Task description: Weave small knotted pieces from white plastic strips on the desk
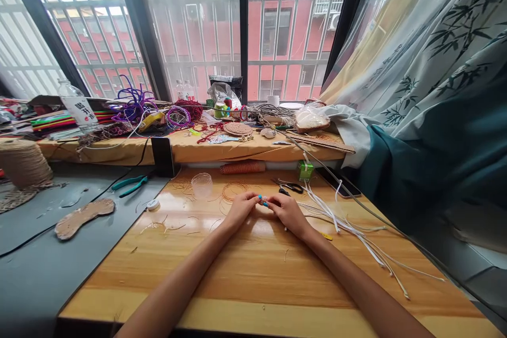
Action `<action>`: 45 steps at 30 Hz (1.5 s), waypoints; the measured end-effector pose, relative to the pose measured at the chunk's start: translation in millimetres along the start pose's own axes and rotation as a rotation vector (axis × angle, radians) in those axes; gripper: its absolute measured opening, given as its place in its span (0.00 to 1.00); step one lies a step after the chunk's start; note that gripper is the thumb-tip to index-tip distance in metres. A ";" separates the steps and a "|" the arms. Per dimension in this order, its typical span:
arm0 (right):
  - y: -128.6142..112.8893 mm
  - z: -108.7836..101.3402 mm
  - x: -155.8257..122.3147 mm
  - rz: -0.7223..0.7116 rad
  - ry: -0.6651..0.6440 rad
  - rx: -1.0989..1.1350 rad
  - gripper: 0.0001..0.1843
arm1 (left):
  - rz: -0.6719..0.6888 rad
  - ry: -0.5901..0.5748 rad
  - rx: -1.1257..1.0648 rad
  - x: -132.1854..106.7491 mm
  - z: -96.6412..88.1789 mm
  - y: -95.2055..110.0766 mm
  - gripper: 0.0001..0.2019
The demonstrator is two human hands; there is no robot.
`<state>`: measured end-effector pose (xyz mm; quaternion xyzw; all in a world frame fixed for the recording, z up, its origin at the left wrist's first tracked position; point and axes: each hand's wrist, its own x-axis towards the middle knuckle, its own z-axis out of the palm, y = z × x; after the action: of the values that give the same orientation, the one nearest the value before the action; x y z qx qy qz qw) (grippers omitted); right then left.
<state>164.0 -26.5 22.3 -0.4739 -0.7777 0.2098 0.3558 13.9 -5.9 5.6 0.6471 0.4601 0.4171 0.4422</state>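
Observation:
My left hand (241, 207) and my right hand (288, 211) meet over the middle of the wooden table (253, 269). Both have their fingers pinched together around a tiny piece (264, 203) with a bit of blue on it; it is too small to name. A coil of thin copper-coloured wire (233, 190) lies just beyond my left hand. Black-handled scissors (289, 186) lie just beyond my right hand. A bundle of white strands (348, 227) fans out to the right of my right hand.
A clear plastic cup (202, 186), teal-handled pliers (130, 184) and a sole-shaped cork piece (83, 216) lie to the left on a grey mat. A twine spool (24, 162) stands far left. The windowsill ledge (198, 148) holds several cords, bangles and bottles. A phone (340, 182) lies by the curtain.

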 end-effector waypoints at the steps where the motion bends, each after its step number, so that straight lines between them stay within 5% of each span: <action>1: -0.4 -0.1 -0.1 -0.023 0.003 -0.021 0.11 | -0.005 -0.004 -0.001 0.3 -0.4 -0.5 0.11; 10: 1.1 -4.1 -0.5 -0.071 -0.003 -0.030 0.12 | 0.113 -0.057 0.018 -1.0 0.1 -0.7 0.13; 22: 8.8 -2.8 6.1 0.230 -0.243 0.353 0.16 | 0.150 -0.057 -0.097 -6.2 -1.3 3.3 0.10; 29: 5.4 -7.3 6.0 0.082 -0.148 0.087 0.15 | 0.096 -0.065 -0.127 -2.3 -1.3 0.8 0.13; 33: 7.4 -34.7 5.0 0.066 -0.226 -0.268 0.13 | 0.153 -0.065 0.067 -0.7 -7.1 -0.3 0.13; 38: 12.4 -59.5 -1.8 0.215 -0.555 -0.502 0.09 | 0.314 -0.165 0.561 -2.1 -12.1 -4.6 0.10; 42: 11.8 -59.3 -2.8 0.149 -0.588 -0.486 0.06 | 0.453 -0.078 0.787 -2.7 -15.0 -3.0 0.09; 45: 10.4 -61.3 1.1 0.146 -0.475 -0.375 0.07 | 0.456 0.006 0.799 -3.4 -19.2 1.4 0.09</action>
<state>215.9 -21.3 56.1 -0.5236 -0.8281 0.1926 0.0547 -4.7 -5.8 11.5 0.8503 0.4321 0.2955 0.0540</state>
